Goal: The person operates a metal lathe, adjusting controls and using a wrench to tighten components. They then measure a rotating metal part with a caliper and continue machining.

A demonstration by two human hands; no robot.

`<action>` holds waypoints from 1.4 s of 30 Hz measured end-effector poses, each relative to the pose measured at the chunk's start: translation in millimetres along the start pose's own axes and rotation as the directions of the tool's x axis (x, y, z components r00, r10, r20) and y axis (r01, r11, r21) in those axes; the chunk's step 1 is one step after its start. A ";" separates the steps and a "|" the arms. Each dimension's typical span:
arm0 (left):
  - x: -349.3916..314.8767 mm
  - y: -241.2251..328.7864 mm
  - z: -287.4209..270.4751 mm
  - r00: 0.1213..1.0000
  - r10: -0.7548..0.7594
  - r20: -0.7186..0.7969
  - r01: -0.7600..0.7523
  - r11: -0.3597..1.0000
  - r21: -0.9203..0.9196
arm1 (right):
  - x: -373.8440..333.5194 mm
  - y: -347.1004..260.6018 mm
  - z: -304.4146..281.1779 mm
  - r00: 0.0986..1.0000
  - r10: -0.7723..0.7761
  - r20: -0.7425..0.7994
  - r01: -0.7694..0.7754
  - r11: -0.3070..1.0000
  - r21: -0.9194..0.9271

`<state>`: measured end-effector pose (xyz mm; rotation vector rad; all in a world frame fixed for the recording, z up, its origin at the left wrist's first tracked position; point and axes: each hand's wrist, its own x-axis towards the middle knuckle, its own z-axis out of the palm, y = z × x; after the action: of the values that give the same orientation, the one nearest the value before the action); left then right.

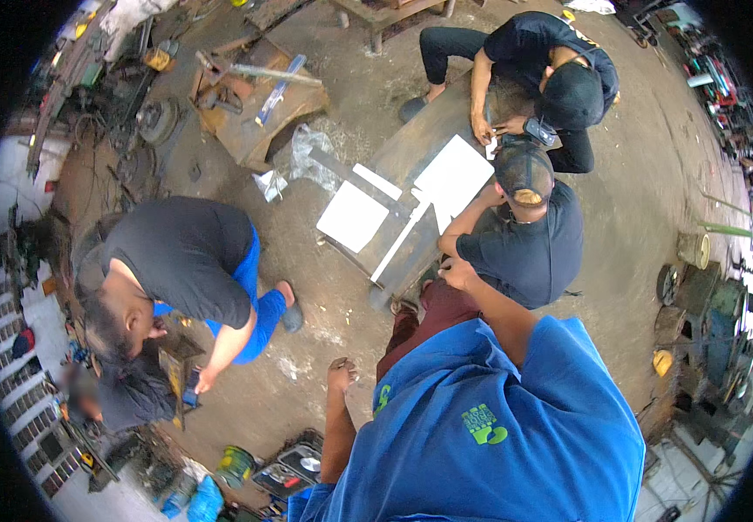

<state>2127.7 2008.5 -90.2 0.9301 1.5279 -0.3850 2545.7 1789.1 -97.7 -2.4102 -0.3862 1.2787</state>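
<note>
My left hand hangs low over the floor beside my maroon trousers, its fingers curled in. Anything inside it is too small to make out. My right hand is by my right thigh, close behind the crouching co-worker, with its fingers bent together. Its grip is partly hidden. Ahead lies a long dark low bench. On it are a white sheet at left, a larger white sheet at right, and narrow white strips. Neither of my hands touches these.
Two co-workers crouch at the bench's right; the farther one has hands on a small white piece. Another person bends over at left. A wooden stand with tools, clear plastic and an open case stand around.
</note>
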 end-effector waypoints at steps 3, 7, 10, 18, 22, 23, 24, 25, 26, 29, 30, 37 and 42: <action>-2.3 27.8 -23.6 0.995 0.099 -0.013 -0.097 0.989 0.109 | -2.0 20.7 -11.3 0.992 0.031 -0.120 -0.014 0.989 0.145; -17.7 45.9 -41.9 0.991 0.107 -0.080 -0.094 0.984 0.153 | -7.6 64.5 -17.2 0.976 0.191 -0.103 -0.143 0.924 0.355; -31.8 50.7 -36.4 0.985 0.102 -0.141 -0.086 0.989 0.117 | -4.2 100.5 -21.3 0.971 0.233 -0.052 -0.207 0.930 0.304; -84.2 43.2 28.4 0.986 0.051 -0.160 -0.028 0.989 0.143 | 29.2 159.5 -51.9 0.948 0.275 0.160 -0.311 0.909 0.278; -98.4 46.7 46.7 0.983 0.046 -0.179 -0.020 0.990 0.143 | 38.3 151.5 -66.7 0.941 0.235 0.243 -0.290 0.931 0.220; -100.5 47.4 47.6 0.982 0.060 -0.180 -0.037 0.991 0.128 | 38.1 148.1 -69.7 0.944 0.225 0.242 -0.275 0.942 0.194; -102.8 46.8 47.4 0.977 0.055 -0.206 -0.027 0.991 0.133 | 37.0 144.5 -72.5 0.938 0.240 0.252 -0.282 0.948 0.146; -104.7 45.9 46.8 0.979 0.080 -0.190 -0.060 0.992 0.107 | 35.3 141.2 -75.6 0.934 0.242 0.261 -0.285 0.949 0.138; -105.8 45.0 46.1 0.977 0.087 -0.197 -0.068 0.992 0.103 | 33.8 137.9 -79.6 0.922 0.270 0.277 -0.309 0.945 0.108; -108.1 40.8 46.3 0.977 0.082 -0.199 -0.067 0.995 0.079 | 28.8 127.1 -92.9 0.917 0.244 0.316 -0.265 0.964 0.025; -108.4 39.6 47.5 0.975 0.059 -0.213 -0.041 0.995 0.090 | 28.2 122.5 -97.3 0.911 0.233 0.340 -0.247 0.969 -0.001; -103.3 32.3 62.6 0.985 0.035 -0.172 -0.024 0.998 0.063 | 36.1 70.3 -113.7 0.947 -0.253 0.199 0.256 0.967 0.009; -94.1 34.4 61.1 0.976 0.058 -0.211 -0.055 0.998 0.019 | 30.8 11.2 -137.7 0.920 -0.382 0.094 0.356 0.910 0.212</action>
<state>2187.7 1955.3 -4.6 1.0491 1.6894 -0.2614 2678.2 1763.8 -54.8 -1.9780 -0.6893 1.2407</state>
